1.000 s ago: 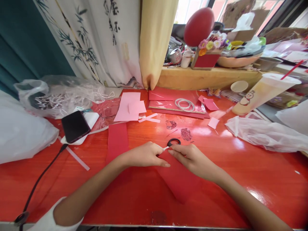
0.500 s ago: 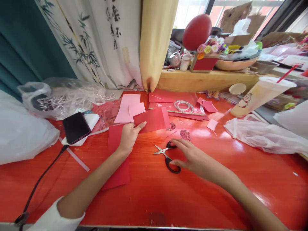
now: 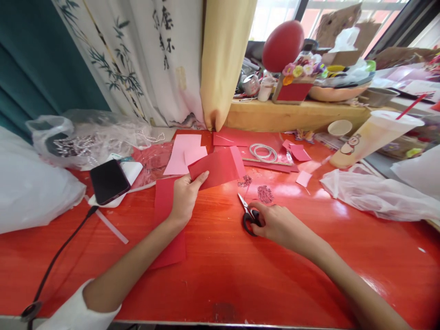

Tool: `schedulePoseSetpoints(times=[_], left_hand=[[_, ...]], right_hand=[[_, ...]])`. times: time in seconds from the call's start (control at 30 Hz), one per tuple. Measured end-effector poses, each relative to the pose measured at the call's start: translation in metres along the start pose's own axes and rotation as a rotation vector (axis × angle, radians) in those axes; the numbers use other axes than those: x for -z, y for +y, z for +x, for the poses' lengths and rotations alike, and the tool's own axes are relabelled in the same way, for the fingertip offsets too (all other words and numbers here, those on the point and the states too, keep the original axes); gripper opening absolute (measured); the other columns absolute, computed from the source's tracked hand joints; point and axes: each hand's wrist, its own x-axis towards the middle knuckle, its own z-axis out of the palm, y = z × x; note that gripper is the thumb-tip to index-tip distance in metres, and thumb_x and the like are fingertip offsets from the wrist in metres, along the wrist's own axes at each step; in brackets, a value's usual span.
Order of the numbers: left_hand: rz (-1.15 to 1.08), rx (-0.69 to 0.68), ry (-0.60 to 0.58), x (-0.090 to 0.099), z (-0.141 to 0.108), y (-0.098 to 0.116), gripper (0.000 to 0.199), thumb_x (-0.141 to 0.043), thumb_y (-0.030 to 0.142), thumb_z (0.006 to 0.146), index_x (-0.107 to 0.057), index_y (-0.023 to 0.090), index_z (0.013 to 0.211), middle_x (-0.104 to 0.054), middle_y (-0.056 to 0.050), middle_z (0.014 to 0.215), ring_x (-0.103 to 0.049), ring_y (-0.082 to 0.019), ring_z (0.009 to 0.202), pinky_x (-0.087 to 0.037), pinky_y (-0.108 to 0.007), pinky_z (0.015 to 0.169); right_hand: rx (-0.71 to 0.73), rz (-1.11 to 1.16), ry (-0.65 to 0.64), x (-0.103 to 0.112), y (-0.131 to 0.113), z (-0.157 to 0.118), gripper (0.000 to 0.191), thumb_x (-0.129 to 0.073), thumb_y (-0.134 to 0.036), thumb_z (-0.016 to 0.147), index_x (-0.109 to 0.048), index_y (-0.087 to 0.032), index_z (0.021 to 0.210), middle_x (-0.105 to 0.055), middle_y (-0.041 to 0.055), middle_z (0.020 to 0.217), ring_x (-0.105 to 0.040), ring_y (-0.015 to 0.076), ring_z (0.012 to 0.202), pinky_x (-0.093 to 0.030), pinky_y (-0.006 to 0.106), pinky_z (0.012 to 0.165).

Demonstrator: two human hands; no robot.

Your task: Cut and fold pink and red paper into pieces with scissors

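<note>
Between thumb and fingers, my left hand (image 3: 184, 195) pinches the near-left corner of a folded piece of red paper (image 3: 218, 168), raised over the table. My right hand (image 3: 275, 220) grips the black handles of a pair of scissors (image 3: 250, 217); the blades point away and to the left, almost closed. Beneath my left wrist lies a longer red sheet (image 3: 168, 252). Pink paper pieces (image 3: 182, 151) rest just behind my left hand. Two small patches of reddish beads or sequins (image 3: 265, 194) lie beyond the scissors.
A phone (image 3: 109, 182) with a cable lies at left beside plastic bags. A coil of white cord (image 3: 263, 153) rests on packaged red paper at the back. A tall drink cup (image 3: 373, 137) and a crumpled clear bag (image 3: 374, 195) are at right.
My right hand has closed round the scissors' handles, bringing the blades together and turning them to point away from me. The red paper in my left hand has tilted up slightly.
</note>
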Motion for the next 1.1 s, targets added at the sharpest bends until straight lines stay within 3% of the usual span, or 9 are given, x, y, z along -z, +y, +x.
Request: schedulePoseSetpoints(times=[0.1,0.27,0.37,0.43,0.53,0.73,0.83,0.97,1.1], left_hand=[[-0.050,0.011,-0.014,-0.002,-0.004,0.007,0.025,-0.068,0.036,0.067,-0.070,0.016,0.082,-0.069,-0.003,0.078,-0.060,-0.015,0.069,-0.047,-0.027,0.065],[-0.107,0.004,-0.002,-0.003,-0.006,0.019,0.028,-0.068,0.036,0.068,-0.069,0.016,0.089,-0.070,-0.004,0.087,-0.064,-0.018,0.080,-0.049,-0.030,0.075],[-0.120,-0.005,0.011,-0.002,-0.006,0.025,0.027,-0.068,0.035,0.069,-0.070,0.017,0.089,-0.070,-0.005,0.093,-0.064,-0.019,0.086,-0.049,-0.031,0.078],[-0.133,-0.013,0.015,-0.003,-0.007,0.027,0.026,-0.068,0.035,0.069,-0.070,0.017,0.088,-0.070,-0.005,0.094,-0.064,-0.019,0.087,-0.049,-0.030,0.079],[-0.139,-0.006,0.008,-0.003,-0.010,0.030,0.028,-0.068,0.035,0.068,-0.069,0.017,0.090,-0.070,-0.004,0.091,-0.064,-0.020,0.088,-0.050,-0.031,0.079],[-0.132,0.035,0.001,-0.004,-0.013,0.032,0.029,-0.069,0.036,0.067,-0.070,0.018,0.089,-0.070,-0.002,0.085,-0.064,-0.018,0.075,-0.051,-0.028,0.066],[-0.134,0.032,0.004,-0.005,-0.015,0.034,0.026,-0.069,0.034,0.067,-0.070,0.019,0.087,-0.070,-0.002,0.082,-0.064,-0.017,0.073,-0.051,-0.027,0.064],[-0.121,-0.037,-0.006,-0.009,-0.022,0.036,0.022,-0.068,0.032,0.068,-0.071,0.018,0.084,-0.070,-0.002,0.087,-0.063,-0.017,0.079,-0.050,-0.029,0.074],[-0.069,-0.067,0.000,-0.010,-0.026,0.036,0.023,-0.067,0.033,0.069,-0.071,0.018,0.086,-0.070,-0.001,0.084,-0.062,-0.016,0.078,-0.050,-0.027,0.071]], right_hand=[[0.036,0.320,-0.078,0.001,-0.001,-0.002,0.023,-0.052,-0.022,0.073,-0.058,-0.019,0.095,-0.058,-0.0002,0.063,-0.052,0.0135,0.055,-0.036,0.025,0.053],[0.219,0.979,-0.284,-0.004,-0.002,-0.001,0.032,-0.058,-0.015,0.073,-0.048,-0.021,0.103,-0.051,-0.0037,0.071,-0.050,0.0086,0.064,-0.041,0.021,0.061],[0.242,1.219,-0.363,-0.013,-0.003,0.001,0.035,-0.062,-0.019,0.074,-0.044,-0.023,0.104,-0.052,-0.0028,0.078,-0.049,0.0066,0.063,-0.037,0.016,0.051],[0.225,1.307,-0.389,-0.019,-0.005,0.002,0.039,-0.063,-0.022,0.076,-0.041,-0.025,0.108,-0.055,-0.0010,0.084,-0.048,0.0057,0.059,-0.027,0.013,0.040],[0.261,1.332,-0.326,-0.025,-0.008,0.003,0.036,-0.060,-0.026,0.080,-0.039,-0.025,0.109,-0.058,0.0018,0.090,-0.045,0.0049,0.054,-0.023,0.013,0.036],[0.328,1.235,-0.120,-0.025,-0.014,0.002,0.030,-0.058,-0.027,0.082,-0.041,-0.023,0.107,-0.050,-0.0006,0.083,-0.045,0.0088,0.069,-0.036,0.021,0.058],[0.338,1.202,-0.144,-0.025,-0.013,0.002,0.039,-0.063,-0.034,0.078,-0.044,-0.023,0.110,-0.046,-0.0013,0.078,-0.042,0.0097,0.068,-0.035,0.023,0.059],[0.427,1.220,-0.169,-0.024,-0.009,0.000,0.064,-0.067,-0.053,0.066,-0.046,-0.023,0.118,-0.045,-0.0009,0.078,-0.039,0.0094,0.063,-0.032,0.023,0.057],[0.401,1.174,-0.105,-0.017,-0.007,-0.006,0.064,-0.062,-0.062,0.064,-0.052,-0.021,0.112,-0.045,-0.0007,0.076,-0.037,0.0096,0.061,-0.030,0.023,0.055]])
